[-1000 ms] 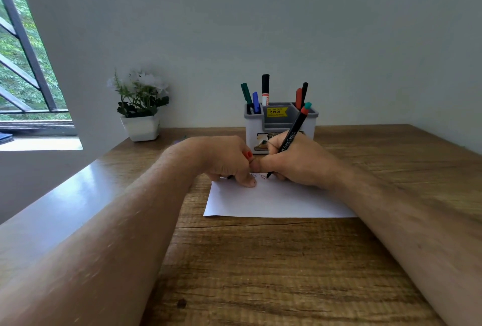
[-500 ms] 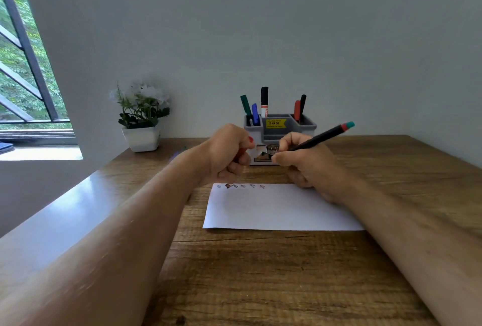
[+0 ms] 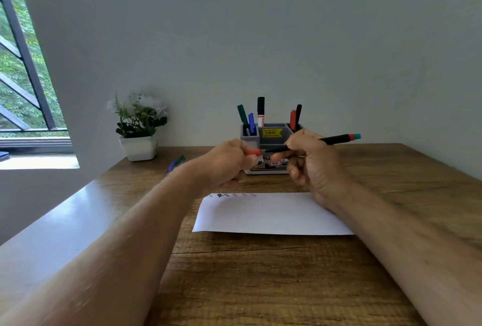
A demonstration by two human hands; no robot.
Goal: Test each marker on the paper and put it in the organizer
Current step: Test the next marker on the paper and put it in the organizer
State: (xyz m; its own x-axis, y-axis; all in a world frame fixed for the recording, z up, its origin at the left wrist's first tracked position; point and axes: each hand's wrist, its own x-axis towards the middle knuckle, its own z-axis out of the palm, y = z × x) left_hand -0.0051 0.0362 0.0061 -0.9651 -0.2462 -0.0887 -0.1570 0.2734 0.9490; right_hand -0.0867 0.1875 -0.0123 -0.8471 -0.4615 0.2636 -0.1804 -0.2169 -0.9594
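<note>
Soft daylight from window (image 3: 23,70) at left, wide-angle edge distortion, slight blur

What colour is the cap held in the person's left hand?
Red-orange. The cap shows best in the head view, gripped by the left hand.

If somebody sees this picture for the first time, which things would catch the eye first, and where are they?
First the two hands in the middle, above the table: the left hand holds a red cap and the right hand grips a black pen lying level, cap and tip close together. Behind them stands a grey organizer with markers upright in it, and in front lies a white paper with small test marks along its far edge.
</note>
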